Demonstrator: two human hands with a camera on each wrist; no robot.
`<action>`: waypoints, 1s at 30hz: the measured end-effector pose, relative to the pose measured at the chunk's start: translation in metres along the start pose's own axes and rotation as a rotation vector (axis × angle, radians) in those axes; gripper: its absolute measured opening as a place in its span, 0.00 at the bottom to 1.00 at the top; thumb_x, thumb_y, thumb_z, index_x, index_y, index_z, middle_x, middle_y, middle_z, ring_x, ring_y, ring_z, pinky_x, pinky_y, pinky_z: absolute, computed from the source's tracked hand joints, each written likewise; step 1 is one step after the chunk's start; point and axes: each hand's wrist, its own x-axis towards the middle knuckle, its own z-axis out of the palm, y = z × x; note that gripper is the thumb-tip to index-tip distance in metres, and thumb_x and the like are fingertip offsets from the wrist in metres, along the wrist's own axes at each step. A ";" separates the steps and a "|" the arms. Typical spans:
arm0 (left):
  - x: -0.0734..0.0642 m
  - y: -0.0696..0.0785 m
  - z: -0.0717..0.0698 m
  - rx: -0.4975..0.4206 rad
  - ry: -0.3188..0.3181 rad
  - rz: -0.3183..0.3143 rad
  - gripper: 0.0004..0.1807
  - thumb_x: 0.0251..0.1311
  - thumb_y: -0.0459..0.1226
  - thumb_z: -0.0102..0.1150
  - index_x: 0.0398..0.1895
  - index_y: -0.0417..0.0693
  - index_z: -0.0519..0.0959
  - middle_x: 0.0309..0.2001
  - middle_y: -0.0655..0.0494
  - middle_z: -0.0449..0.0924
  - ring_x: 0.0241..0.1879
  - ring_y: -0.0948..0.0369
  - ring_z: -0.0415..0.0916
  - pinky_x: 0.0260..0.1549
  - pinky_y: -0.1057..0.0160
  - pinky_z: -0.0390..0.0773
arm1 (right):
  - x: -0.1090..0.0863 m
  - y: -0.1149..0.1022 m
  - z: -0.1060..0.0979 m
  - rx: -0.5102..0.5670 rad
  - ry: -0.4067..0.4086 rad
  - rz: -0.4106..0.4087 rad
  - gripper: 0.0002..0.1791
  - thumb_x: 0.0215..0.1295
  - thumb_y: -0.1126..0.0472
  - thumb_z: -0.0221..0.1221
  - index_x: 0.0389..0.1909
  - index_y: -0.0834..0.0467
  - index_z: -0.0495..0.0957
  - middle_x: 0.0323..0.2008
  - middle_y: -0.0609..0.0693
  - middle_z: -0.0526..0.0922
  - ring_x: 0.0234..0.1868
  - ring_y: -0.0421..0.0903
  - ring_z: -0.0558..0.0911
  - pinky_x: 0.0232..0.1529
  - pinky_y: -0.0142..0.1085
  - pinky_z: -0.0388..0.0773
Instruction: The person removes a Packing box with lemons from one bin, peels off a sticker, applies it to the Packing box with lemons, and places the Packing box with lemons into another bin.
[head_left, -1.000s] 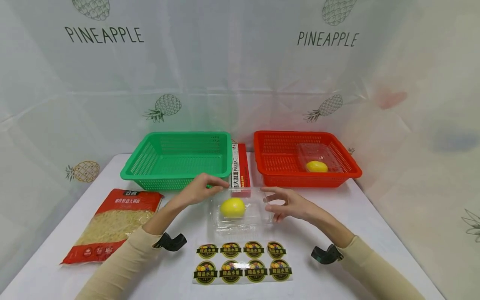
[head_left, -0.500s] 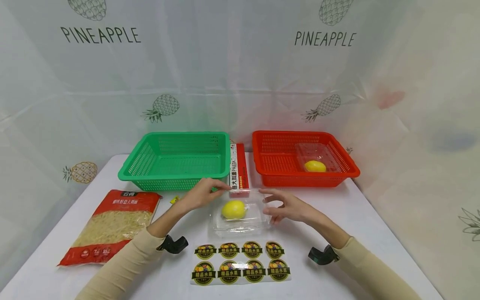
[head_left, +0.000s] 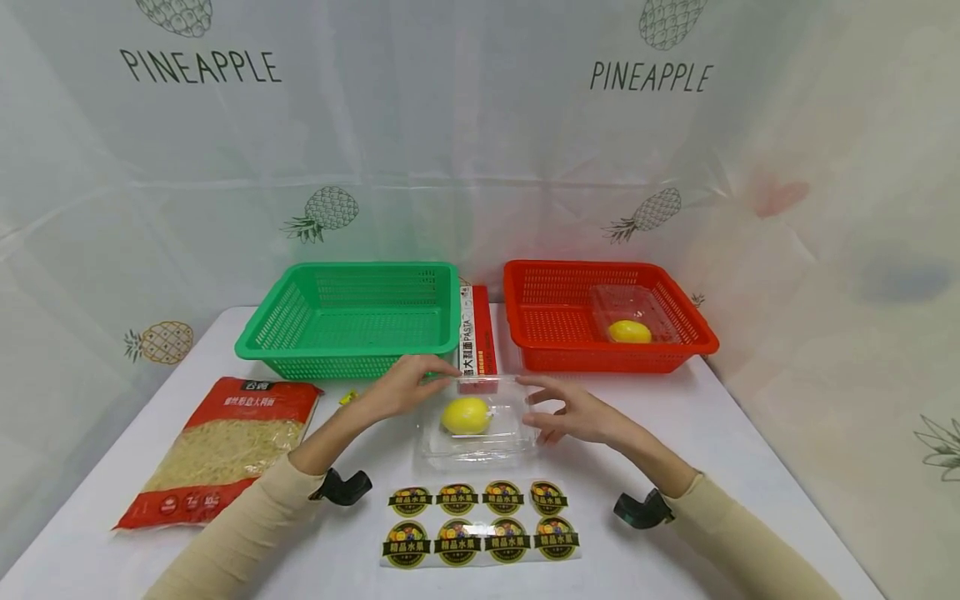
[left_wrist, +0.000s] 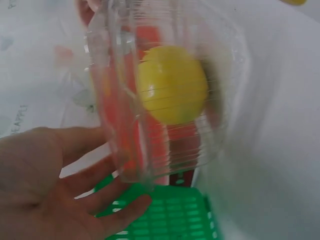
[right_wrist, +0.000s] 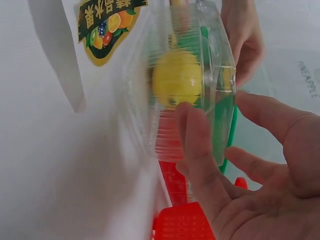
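Observation:
A clear plastic clamshell box [head_left: 480, 446] with a yellow lemon [head_left: 467, 416] inside stands in mid-table in the head view. Its lid appears to lie over the base. At the box's far left corner, my left hand [head_left: 405, 387] holds the rim with thumb and fingers. From the other side, my right hand [head_left: 581, 410] grips the right edge, its thumb and fingers spread along rim and wall. Both wrist views show the lemon [left_wrist: 172, 85] through the ribbed plastic. The right thumb [right_wrist: 200, 150] lies across the near wall.
Behind are a green basket [head_left: 352, 367] and a red basket [head_left: 615, 360], the red one bearing another clear box with a lemon [head_left: 630, 332]. A pasta box [head_left: 477, 333] lies between them. A pasta bag [head_left: 225, 450] is at left; a sticker sheet [head_left: 480, 523] lies in front.
Both hands keep their places at the box. The lid side looks slightly lower than a second ago. The head view has shifted a little, and a small yellow item now shows behind the left wrist.

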 end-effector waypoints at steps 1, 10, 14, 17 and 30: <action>-0.001 0.001 -0.002 0.014 -0.001 0.010 0.13 0.66 0.33 0.58 0.51 0.42 0.83 0.52 0.48 0.85 0.55 0.51 0.80 0.54 0.51 0.79 | -0.001 -0.001 0.000 -0.005 0.004 0.000 0.40 0.65 0.54 0.64 0.75 0.55 0.57 0.64 0.73 0.67 0.33 0.59 0.87 0.34 0.43 0.86; -0.030 0.032 -0.014 0.155 -0.074 0.100 0.16 0.66 0.42 0.60 0.55 0.50 0.82 0.57 0.53 0.80 0.59 0.54 0.75 0.58 0.50 0.77 | -0.015 -0.005 -0.007 -0.084 0.044 -0.011 0.34 0.66 0.53 0.63 0.70 0.55 0.65 0.64 0.67 0.71 0.37 0.58 0.86 0.35 0.42 0.85; -0.045 0.045 -0.013 0.186 -0.074 0.190 0.16 0.65 0.41 0.62 0.54 0.50 0.82 0.56 0.52 0.80 0.58 0.54 0.75 0.57 0.51 0.77 | -0.022 -0.005 -0.007 -0.122 0.052 -0.025 0.28 0.65 0.54 0.63 0.63 0.61 0.71 0.57 0.65 0.77 0.37 0.59 0.86 0.33 0.39 0.85; -0.057 0.057 -0.015 0.197 -0.079 0.226 0.15 0.64 0.43 0.62 0.53 0.54 0.82 0.56 0.54 0.80 0.59 0.56 0.75 0.57 0.50 0.77 | -0.027 -0.005 -0.004 -0.163 0.041 -0.044 0.18 0.65 0.55 0.63 0.50 0.61 0.77 0.46 0.62 0.82 0.35 0.60 0.85 0.32 0.39 0.85; -0.074 0.089 0.006 0.333 -0.132 0.273 0.18 0.60 0.48 0.65 0.53 0.57 0.82 0.54 0.61 0.81 0.57 0.61 0.75 0.56 0.57 0.78 | -0.042 -0.006 0.004 -0.317 -0.056 -0.068 0.05 0.63 0.56 0.66 0.35 0.52 0.82 0.31 0.45 0.85 0.32 0.43 0.84 0.37 0.30 0.81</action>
